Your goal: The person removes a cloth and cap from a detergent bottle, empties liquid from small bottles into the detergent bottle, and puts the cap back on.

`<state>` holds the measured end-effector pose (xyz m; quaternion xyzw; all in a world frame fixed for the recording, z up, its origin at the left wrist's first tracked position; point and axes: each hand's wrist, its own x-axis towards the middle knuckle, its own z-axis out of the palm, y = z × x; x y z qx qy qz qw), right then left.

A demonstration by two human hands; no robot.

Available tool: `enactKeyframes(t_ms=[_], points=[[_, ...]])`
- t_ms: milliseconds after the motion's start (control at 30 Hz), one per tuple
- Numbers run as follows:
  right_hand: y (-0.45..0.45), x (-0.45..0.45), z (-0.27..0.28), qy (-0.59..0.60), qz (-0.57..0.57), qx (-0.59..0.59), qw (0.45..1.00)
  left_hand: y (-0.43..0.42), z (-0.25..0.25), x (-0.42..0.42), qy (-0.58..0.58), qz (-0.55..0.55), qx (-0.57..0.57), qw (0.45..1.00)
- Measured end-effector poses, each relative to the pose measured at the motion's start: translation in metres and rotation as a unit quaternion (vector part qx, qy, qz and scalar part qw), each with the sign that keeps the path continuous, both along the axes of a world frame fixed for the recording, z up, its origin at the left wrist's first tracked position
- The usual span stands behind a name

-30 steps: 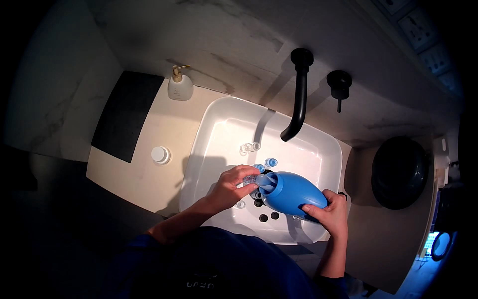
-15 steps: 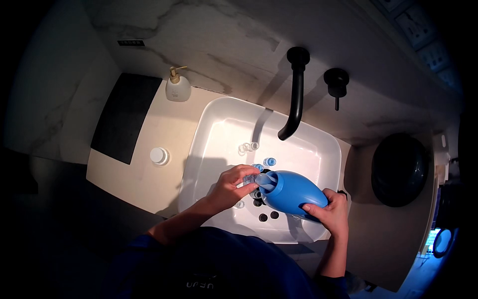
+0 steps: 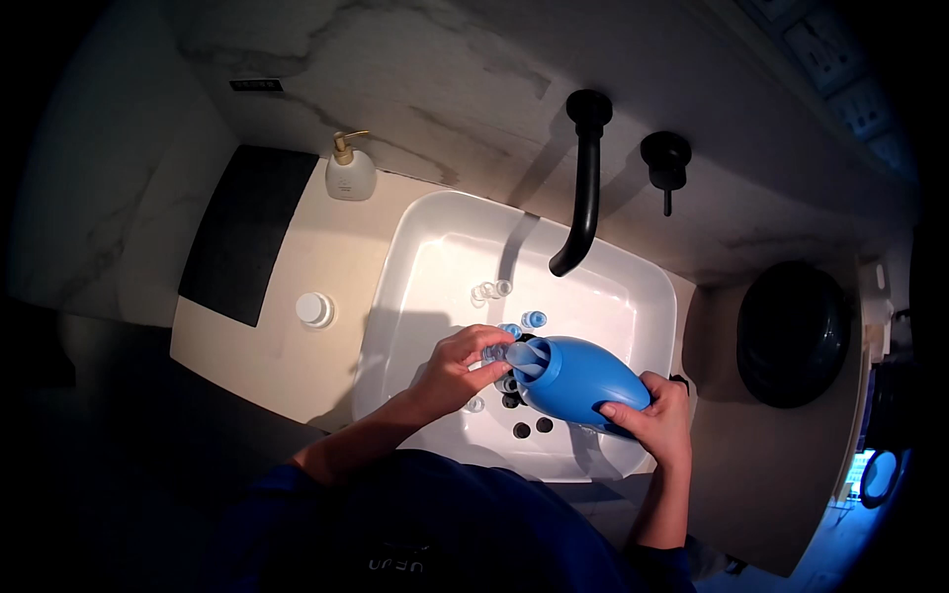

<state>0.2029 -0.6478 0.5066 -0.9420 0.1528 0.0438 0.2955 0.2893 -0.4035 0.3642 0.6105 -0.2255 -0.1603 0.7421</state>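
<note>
My right hand [image 3: 657, 420] is wrapped round the wide end of a blue bottle [image 3: 590, 382], which lies tilted over the sink with its open mouth to the left. A pale, translucent spout [image 3: 522, 357] sticks out of that mouth. Between the fingers and thumb of my left hand [image 3: 455, 371] is a small clear vial [image 3: 494, 353], held up against the spout's tip. Whether liquid is flowing, I cannot tell. Below them in the sink lie several small black caps [image 3: 522, 430], partly hidden by the bottle and my left hand.
The white sink [image 3: 393, 287] also holds clear vials [image 3: 490, 291] and blue pieces [image 3: 534, 319]. A black faucet [image 3: 587, 198] and handle [image 3: 666, 163] project from the wall. A soap dispenser [image 3: 351, 176], white jar [image 3: 314, 310] and dark mat [image 3: 247, 232] are left, a black bowl-like object [image 3: 794, 334] right.
The view has shifted very slightly. Both hands keep the same hold, with the vial still against the spout.
</note>
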Motion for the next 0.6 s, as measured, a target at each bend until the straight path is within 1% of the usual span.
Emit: enactKeyframes(t_ms=[233,300,433,500,600], points=[[-0.003,-0.006,0.001,-0.006,-0.026,0.015,1.000,-0.006,0.008,0.001,0.036,-0.004,-0.014,0.999],[-0.005,-0.008,0.001,-0.018,-0.025,0.036,0.999,-0.008,0.013,0.002,0.068,-0.013,-0.010,0.998],[-0.009,-0.012,0.001,-0.020,-0.034,0.032,0.999,-0.012,0.018,0.002,0.103,-0.029,-0.016,0.994],[-0.011,-0.015,-0.001,-0.036,-0.052,0.072,0.995,-0.015,0.018,0.001,0.112,-0.020,-0.062,0.992],[-0.015,-0.018,0.000,-0.037,-0.050,0.063,0.996,-0.018,0.025,0.001,0.120,-0.013,-0.058,0.991]])
